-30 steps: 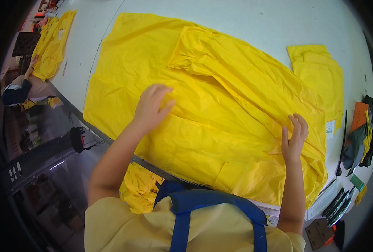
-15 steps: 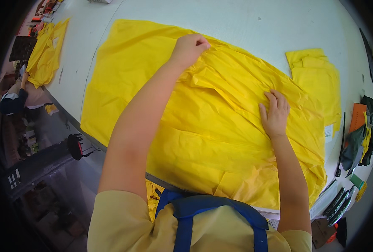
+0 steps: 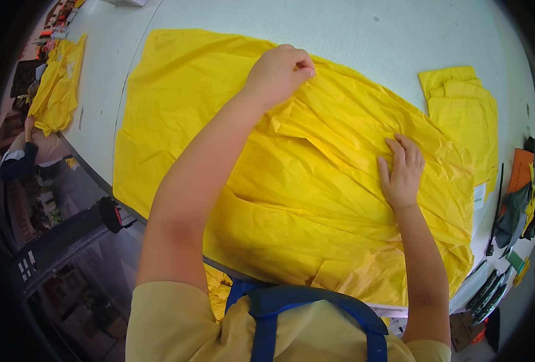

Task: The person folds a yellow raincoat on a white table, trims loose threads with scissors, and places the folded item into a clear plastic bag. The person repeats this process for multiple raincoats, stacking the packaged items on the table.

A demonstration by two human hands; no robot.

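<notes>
A large sheet-like yellow garment (image 3: 177,114) of thin, shiny cloth lies spread and wrinkled over the white table. At its far edge, my left hand (image 3: 282,75) is closed in a pinch on the cloth, with folds running out from the fingertips. My right hand (image 3: 404,172) rests on the creased right part of the garment, fingers apart and holding nothing. A loose flap shows near the garment's front edge, close to my body.
Folded yellow garments (image 3: 463,114) lie at the right of the white table (image 3: 364,36). Beyond them are an orange folder-like item (image 3: 516,172) and dark packets (image 3: 487,298). At far left, another person (image 3: 19,158) handles a yellow garment (image 3: 59,87).
My left hand has shifted slightly to the right along the far edge, still pinching the cloth. My right hand stays on the garment. The whole view has moved a little.
</notes>
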